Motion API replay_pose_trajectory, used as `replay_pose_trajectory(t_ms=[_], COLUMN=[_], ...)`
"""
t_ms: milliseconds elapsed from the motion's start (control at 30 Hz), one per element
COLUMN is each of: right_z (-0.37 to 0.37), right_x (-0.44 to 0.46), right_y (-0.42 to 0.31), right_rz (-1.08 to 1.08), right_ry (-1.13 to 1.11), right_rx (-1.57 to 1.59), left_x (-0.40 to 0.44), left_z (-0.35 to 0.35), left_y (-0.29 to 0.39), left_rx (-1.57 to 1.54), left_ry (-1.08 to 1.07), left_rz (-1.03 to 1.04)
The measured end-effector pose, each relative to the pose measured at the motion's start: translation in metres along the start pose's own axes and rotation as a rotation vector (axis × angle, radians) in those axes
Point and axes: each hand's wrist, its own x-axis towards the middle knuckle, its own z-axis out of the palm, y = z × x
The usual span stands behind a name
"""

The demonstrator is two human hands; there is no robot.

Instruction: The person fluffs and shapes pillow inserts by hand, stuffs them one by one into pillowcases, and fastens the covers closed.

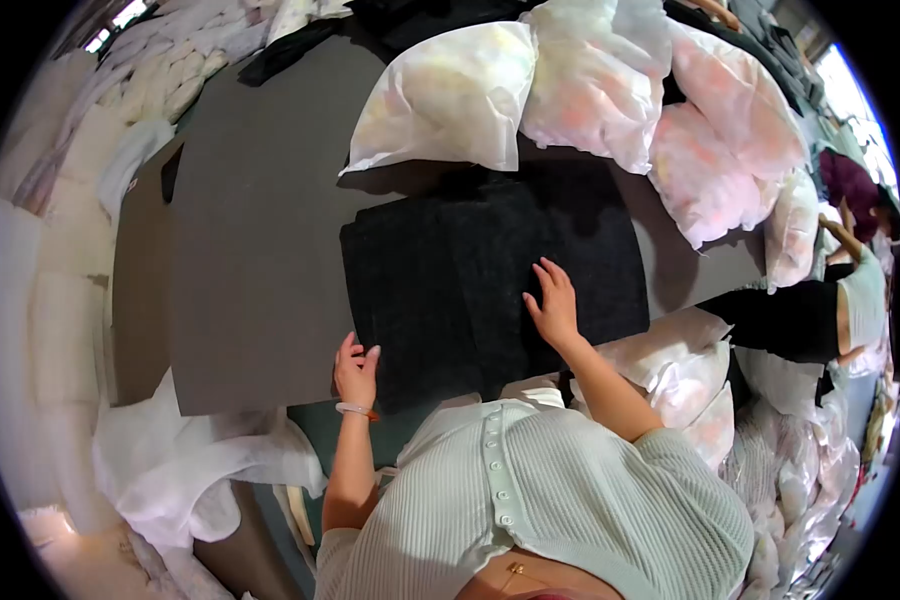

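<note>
A black folded piece of fabric (420, 290) lies flat on the grey table, with a fold line running down it. My right hand (556, 308) rests on its right half, fingers stretched out and slightly spread. At the fabric's lower left edge is my left hand (355, 374), its thumb apart from the loosely bent fingers and nothing visible between them. A pale bracelet circles the left wrist. Just beyond the fabric sits a white translucent bag (450, 100) with pale coloured contents.
More stuffed white bags (595, 80) line the back and right of the grey table (260, 230). White sheer material (190, 460) hangs at the lower left. On the right, a person (860, 300) in a light top bends over. Wrapped bundles (790, 480) are piled at lower right.
</note>
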Motion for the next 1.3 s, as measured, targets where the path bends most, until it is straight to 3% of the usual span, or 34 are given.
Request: replay_pose_trajectory(t_ms=[133, 267, 300, 333, 400, 500, 567, 633, 767, 833, 867, 900, 933, 967, 1033, 1067, 1100, 1133, 1267, 1300], right_z=[-0.004, -0.019, -0.027, -0.016, -0.005, 0.001, 0.034, 0.058, 0.035, 0.005, -0.007, -0.013, 0.000, 0.012, 0.007, 0.007, -0.016, -0.018, -0.001, 0.001], right_x=[0.019, 0.119, 0.150, 0.185, 0.247, 0.326, 0.365, 0.370, 0.316, 0.257, 0.227, 0.196, 0.167, 0.147, 0.125, 0.124, 0.128, 0.137, 0.175, 0.178], right_y=[0.007, 0.002, -0.010, 0.000, -0.013, -0.024, 0.005, 0.009, -0.050, -0.064, -0.063, -0.058, -0.042, -0.024, -0.001, -0.005, -0.053, -0.063, -0.106, -0.119], right_rz=[0.030, 0.042, 0.173, 0.131, 0.294, 0.737, 0.743, 0.668, 0.510, 0.578, 0.599, 0.636, 0.631, 0.615, 0.462, 0.522, 0.507, 0.472, 0.456, 0.436], right_ry=[-0.009, 0.163, 0.118, 0.129, 0.158, 0.070, -0.053, 0.016, -0.366, -0.449, -0.505, -0.552, -0.657, -0.755, -1.073, -0.884, -0.648, -0.628, -0.535, -0.519], right_rx=[0.076, 0.391, 0.527, 0.487, 0.556, 1.083, 1.110, 1.253, 1.748, 1.912, 1.841, 1.772, 1.504, 1.228, 0.964, 1.032, 1.019, 1.000, 1.409, 1.406], left_x=[0.016, 0.021, 0.020, 0.019, 0.013, 0.001, -0.008, -0.019, -0.031, -0.033, -0.026, -0.018, -0.012, 0.000, 0.029, 0.046, 0.067, 0.082, 0.155, 0.166], left_z=[0.020, 0.015, 0.017, 0.018, 0.020, 0.031, 0.029, 0.019, -0.017, -0.052, -0.065, -0.081, -0.100, -0.113, -0.136, -0.137, -0.134, -0.137, -0.111, -0.102], left_y=[0.006, 0.009, 0.011, 0.013, 0.023, 0.017, 0.028, 0.051, 0.053, 0.037, 0.031, 0.025, 0.017, 0.006, -0.001, -0.004, -0.018, -0.011, 0.000, 0.003], left_rx=[0.172, 0.218, 0.212, 0.206, 0.259, 0.258, 0.250, 0.087, 0.006, 0.044, 0.037, -0.268, -0.565, -0.691, -0.787, -0.737, -0.695, -0.626, -0.659, -0.734], left_ry=[0.026, -0.021, -0.005, 0.005, 0.057, 0.204, 0.232, 0.238, 0.394, 0.511, 0.514, 0.544, 0.562, 0.411, -0.006, -0.124, -0.232, -0.342, -0.453, -0.645], left_rz=[-0.022, -0.061, -0.066, -0.072, -0.080, 0.051, 0.009, -0.100, -0.105, -0.127, -0.128, -0.190, -0.259, -0.315, -0.377, -0.456, -0.514, -0.506, -0.347, -0.268])
